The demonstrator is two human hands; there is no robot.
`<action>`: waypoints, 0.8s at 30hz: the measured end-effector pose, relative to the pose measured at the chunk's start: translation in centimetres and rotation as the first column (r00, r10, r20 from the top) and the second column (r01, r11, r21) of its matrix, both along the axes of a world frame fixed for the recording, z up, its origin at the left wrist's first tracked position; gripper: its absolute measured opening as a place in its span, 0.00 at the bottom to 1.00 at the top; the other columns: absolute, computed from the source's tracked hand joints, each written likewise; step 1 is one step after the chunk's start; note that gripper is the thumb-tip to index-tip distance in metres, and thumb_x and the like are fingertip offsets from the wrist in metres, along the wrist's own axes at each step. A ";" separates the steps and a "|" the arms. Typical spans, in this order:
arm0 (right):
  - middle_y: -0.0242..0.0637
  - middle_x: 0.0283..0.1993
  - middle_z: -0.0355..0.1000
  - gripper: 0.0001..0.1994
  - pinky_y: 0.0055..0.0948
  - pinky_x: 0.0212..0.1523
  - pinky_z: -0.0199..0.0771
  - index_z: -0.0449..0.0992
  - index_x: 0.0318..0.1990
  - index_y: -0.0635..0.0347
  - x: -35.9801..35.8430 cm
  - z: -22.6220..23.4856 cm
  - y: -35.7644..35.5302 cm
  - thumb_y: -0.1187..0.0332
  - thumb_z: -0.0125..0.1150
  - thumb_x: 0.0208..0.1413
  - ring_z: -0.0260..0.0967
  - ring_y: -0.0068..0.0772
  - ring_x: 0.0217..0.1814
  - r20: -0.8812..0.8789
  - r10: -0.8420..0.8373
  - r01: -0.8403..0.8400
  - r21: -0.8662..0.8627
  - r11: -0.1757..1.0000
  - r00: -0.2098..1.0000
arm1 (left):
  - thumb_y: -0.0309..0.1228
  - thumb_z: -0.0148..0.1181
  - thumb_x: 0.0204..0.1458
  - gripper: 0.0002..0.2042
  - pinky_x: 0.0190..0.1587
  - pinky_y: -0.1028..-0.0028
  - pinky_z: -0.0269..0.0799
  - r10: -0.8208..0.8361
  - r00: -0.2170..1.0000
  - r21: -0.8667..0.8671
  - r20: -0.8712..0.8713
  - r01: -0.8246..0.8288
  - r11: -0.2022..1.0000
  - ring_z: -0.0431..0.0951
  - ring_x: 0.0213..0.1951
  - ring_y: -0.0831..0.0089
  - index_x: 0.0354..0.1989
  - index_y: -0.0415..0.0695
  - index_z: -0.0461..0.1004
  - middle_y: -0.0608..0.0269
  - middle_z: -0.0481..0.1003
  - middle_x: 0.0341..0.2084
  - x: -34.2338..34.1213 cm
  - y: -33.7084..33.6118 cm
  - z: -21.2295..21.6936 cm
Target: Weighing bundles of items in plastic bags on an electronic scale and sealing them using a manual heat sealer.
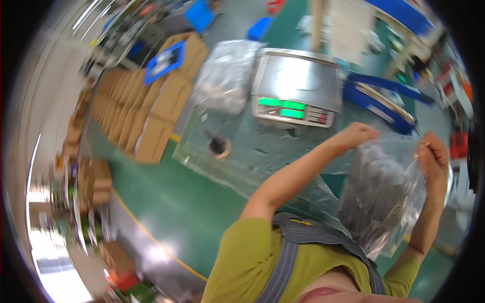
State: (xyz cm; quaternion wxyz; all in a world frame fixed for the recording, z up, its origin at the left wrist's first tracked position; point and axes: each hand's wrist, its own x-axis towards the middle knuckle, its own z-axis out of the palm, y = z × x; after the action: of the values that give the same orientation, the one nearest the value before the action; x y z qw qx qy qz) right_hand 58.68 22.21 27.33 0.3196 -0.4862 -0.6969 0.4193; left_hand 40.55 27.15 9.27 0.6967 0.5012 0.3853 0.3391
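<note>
A clear plastic bag [376, 189] filled with grey pieces hangs in front of me at the right; what the pieces are, I cannot make out. My left hand [357, 135] pinches one upper corner of it. At the opposite corner, my right hand [433, 155] has its fingers closed on the film. The bag's top edge is stretched between both hands. Just beyond the bag lies a blue impulse sealer [379, 103] with its long arm raised. A weighing scale [298, 76] with a steel pan and green lit displays stands on the table, left of the sealer.
Left of the scale lies another filled clear bag [227, 76]. A tape roll [219, 147] rests near the left edge of the film-covered table [273, 151]. Rows of cardboard boxes [156, 116] stand on the floor at the left, with a blue tray [165, 61] on top.
</note>
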 end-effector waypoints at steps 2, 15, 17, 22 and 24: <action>0.25 0.23 0.62 0.05 0.14 0.25 0.51 0.68 0.25 0.61 1.8 -0.5 -2.3 0.72 0.55 0.49 0.54 0.13 0.24 -0.054 -0.113 0.112 -0.025 0.993 0.992 | 0.33 0.47 0.54 0.12 0.38 0.78 0.64 0.088 0.992 0.128 0.086 -0.099 0.987 0.69 0.32 0.79 0.31 0.41 0.76 0.68 0.73 0.27 -0.5 -1.4 -1.2; 0.35 0.39 0.67 0.15 0.28 0.47 0.60 0.69 0.41 0.64 10.7 -13.3 -4.7 0.64 0.61 0.48 0.62 0.29 0.43 -0.154 -0.451 0.476 0.237 0.847 0.879 | 0.28 0.37 0.59 0.16 0.48 0.65 0.64 0.190 0.962 0.477 0.197 -0.263 0.839 0.74 0.38 0.63 0.24 0.37 0.71 0.57 0.75 0.28 2.2 -2.9 1.9; 0.37 0.44 0.67 0.20 0.31 0.54 0.58 0.68 0.46 0.64 9.6 -14.2 -3.1 0.62 0.60 0.48 0.62 0.33 0.50 -0.228 -0.473 0.515 0.187 0.836 0.851 | 0.30 0.35 0.59 0.18 0.51 0.60 0.62 0.153 0.973 0.503 0.171 -0.220 0.836 0.75 0.38 0.61 0.23 0.37 0.70 0.56 0.75 0.26 1.7 -2.9 1.8; 0.44 0.39 0.74 0.17 0.35 0.54 0.62 0.75 0.36 0.67 9.4 -15.8 -0.5 0.59 0.54 0.51 0.69 0.39 0.47 -0.366 -0.116 0.196 0.190 0.962 0.924 | 0.31 0.34 0.60 0.19 0.52 0.59 0.62 0.183 0.966 0.424 0.181 -0.244 0.872 0.75 0.37 0.62 0.24 0.36 0.70 0.54 0.75 0.27 0.9 -2.1 2.2; 0.42 0.29 0.74 0.15 0.34 0.46 0.67 0.76 0.28 0.67 8.4 -15.5 -0.7 0.63 0.50 0.54 0.72 0.38 0.38 -0.302 -0.228 0.310 0.259 0.915 0.926 | 0.33 0.34 0.61 0.19 0.49 0.61 0.65 0.217 0.957 0.260 0.192 -0.263 0.929 0.75 0.35 0.64 0.26 0.36 0.71 0.54 0.75 0.28 0.5 -2.0 2.7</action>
State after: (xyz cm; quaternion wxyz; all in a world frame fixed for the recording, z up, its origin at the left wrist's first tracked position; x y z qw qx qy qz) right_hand 67.06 21.49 11.87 0.5355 -0.4632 -0.6292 0.3207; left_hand 41.09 25.17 11.99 0.5995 0.5158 0.3345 0.5125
